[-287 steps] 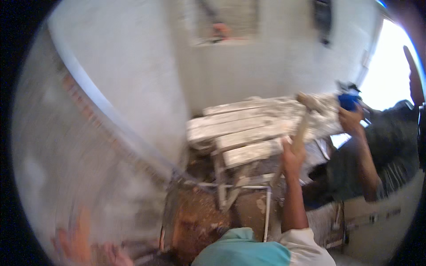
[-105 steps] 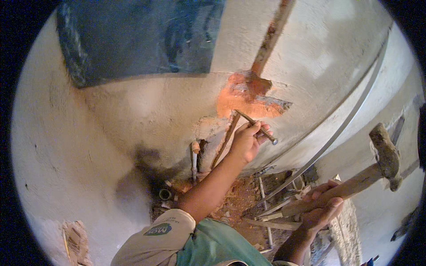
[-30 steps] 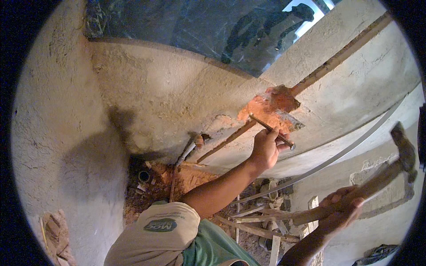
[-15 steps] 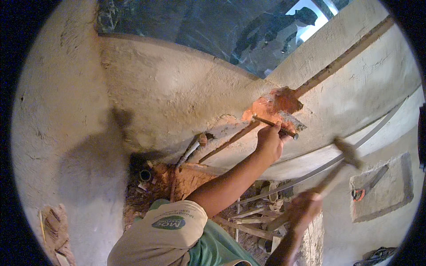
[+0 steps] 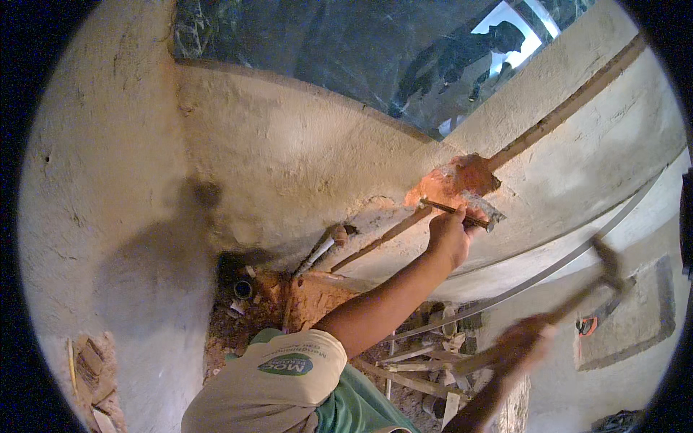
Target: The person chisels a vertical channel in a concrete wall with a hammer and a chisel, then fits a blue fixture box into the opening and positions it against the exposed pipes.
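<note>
My left hand (image 5: pixel 449 237) is closed around a dark metal chisel (image 5: pixel 437 206). The chisel's tip rests at the lower left edge of a broken-out, reddish brick hollow (image 5: pixel 462 177) in the plastered wall, and its struck end points right. My right hand (image 5: pixel 525 340), smeared by motion, grips the wooden handle of a hammer (image 5: pixel 577 302). The hammer's blurred head is to the right of the chisel, well apart from it. A narrow groove (image 5: pixel 386 238) runs through the plaster on both sides of the hollow.
A dark reflective pane (image 5: pixel 310 43) is above the hollow. Pipe ends (image 5: pixel 321 249) stick out of the wall at the lower left of it. Below lie rubble and wood pieces (image 5: pixel 415 372). An orange-edged tool (image 5: pixel 588 326) is by a wall patch at right.
My right hand and the hammer have swung right and slightly down, away from the chisel. The left hand still holds the chisel at the hollow; the whole view has shifted a little.
</note>
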`<state>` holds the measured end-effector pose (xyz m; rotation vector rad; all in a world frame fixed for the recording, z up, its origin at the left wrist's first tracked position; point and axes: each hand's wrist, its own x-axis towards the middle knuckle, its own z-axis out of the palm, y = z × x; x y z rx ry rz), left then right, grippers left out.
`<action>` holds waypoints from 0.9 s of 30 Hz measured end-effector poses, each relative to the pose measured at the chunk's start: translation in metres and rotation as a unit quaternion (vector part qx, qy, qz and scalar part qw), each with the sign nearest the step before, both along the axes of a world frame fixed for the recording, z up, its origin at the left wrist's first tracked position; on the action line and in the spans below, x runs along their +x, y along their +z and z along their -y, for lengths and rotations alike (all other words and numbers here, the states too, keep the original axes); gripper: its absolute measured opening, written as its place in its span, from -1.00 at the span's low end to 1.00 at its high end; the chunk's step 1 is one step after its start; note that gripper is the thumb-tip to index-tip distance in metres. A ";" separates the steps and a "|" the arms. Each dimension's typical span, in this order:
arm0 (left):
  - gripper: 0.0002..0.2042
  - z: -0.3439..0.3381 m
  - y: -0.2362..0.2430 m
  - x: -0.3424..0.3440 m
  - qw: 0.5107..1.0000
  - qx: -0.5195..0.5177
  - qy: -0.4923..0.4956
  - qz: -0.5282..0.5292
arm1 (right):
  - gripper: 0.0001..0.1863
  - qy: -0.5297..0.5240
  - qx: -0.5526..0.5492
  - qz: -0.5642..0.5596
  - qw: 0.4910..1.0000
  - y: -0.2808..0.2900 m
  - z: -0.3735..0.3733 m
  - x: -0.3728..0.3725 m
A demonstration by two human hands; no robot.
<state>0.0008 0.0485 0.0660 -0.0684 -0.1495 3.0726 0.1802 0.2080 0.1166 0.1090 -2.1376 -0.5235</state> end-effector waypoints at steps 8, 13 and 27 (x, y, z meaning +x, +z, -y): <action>-0.86 0.002 0.002 0.001 0.999 0.026 0.002 0.036 | -0.64 0.317 -0.604 0.220 0.698 -0.015 0.081 -0.005; -0.88 -0.008 -0.009 0.001 1.000 -0.005 -0.009 0.026 | -0.58 0.138 -0.581 0.169 0.784 -0.018 0.033 0.000; -0.91 -0.002 -0.007 -0.027 0.998 0.048 0.022 0.039 | -0.60 0.213 -0.664 0.222 0.682 -0.028 0.052 -0.012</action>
